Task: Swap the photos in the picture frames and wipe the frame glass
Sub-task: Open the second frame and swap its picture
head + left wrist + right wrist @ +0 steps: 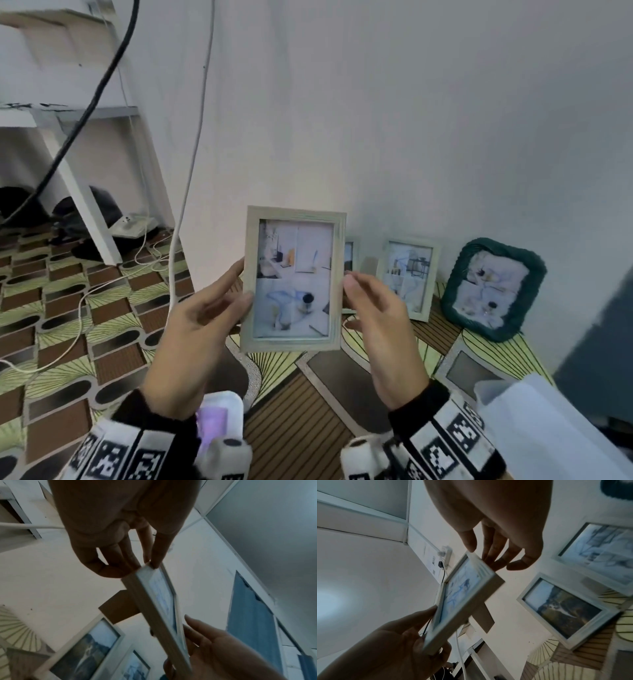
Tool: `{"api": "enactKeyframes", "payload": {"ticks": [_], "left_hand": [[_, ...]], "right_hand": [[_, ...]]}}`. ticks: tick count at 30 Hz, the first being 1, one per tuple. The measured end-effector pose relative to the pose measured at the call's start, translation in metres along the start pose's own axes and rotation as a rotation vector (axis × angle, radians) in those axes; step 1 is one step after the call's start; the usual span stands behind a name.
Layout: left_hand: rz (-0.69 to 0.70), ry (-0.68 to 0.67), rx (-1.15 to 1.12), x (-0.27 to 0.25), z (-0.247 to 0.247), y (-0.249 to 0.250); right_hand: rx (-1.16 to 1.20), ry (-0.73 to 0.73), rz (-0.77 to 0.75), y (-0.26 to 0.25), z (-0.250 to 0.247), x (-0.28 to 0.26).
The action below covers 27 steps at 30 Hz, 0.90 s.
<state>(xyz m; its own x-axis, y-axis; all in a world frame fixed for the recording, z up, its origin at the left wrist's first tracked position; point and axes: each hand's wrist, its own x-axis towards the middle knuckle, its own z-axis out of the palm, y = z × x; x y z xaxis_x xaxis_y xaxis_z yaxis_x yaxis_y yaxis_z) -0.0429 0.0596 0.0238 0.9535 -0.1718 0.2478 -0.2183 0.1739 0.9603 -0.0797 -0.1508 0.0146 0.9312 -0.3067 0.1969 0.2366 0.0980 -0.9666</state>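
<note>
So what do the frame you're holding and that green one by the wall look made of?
The held frame looks like pale painted or whitewashed wood, matte, with stepped ridges in its moulding; it could be moulded composite. Both hands, left and right, grip its sides. The green frame looks wrapped in woven cord or yarn, going by its ribbed, soft, rounded edge.

Your left hand [191, 337]: raised before you, thumb in front, fingers behind, pinching the pale frame [293, 279] at its left edge. Your right hand [380, 322]: raised opposite, pinching the right edge likewise.
</note>
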Motion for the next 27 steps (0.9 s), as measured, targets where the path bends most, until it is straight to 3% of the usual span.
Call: {"api": "enactKeyframes", "payload": {"ticks": [3,8,12,19,27], "left_hand": [[-0.035,-0.078,-0.029,-0.029,0.011,0.001],[-0.163,-0.138,-0.057,-0.070,0.030,-0.014],[-0.238,-0.176,-0.057,-0.092,0.038,-0.023],[-0.251,-0.333,0.127,-0.112,0.039,-0.043],[-0.387,-0.469,0.265,-0.113,0.033,-0.061]], "right_hand": [[0.029,0.014,0.000,-0.004,-0.027,-0.023],[0.267,-0.048,0.169,0.001,-0.067,-0.063],[0.261,-0.081,0.281,0.006,-0.086,-0.091],[0.267,-0.092,0.563,0.025,-0.101,-0.109],[0.297,-0.045,0.763,0.043,-0.101,-0.111]]}}
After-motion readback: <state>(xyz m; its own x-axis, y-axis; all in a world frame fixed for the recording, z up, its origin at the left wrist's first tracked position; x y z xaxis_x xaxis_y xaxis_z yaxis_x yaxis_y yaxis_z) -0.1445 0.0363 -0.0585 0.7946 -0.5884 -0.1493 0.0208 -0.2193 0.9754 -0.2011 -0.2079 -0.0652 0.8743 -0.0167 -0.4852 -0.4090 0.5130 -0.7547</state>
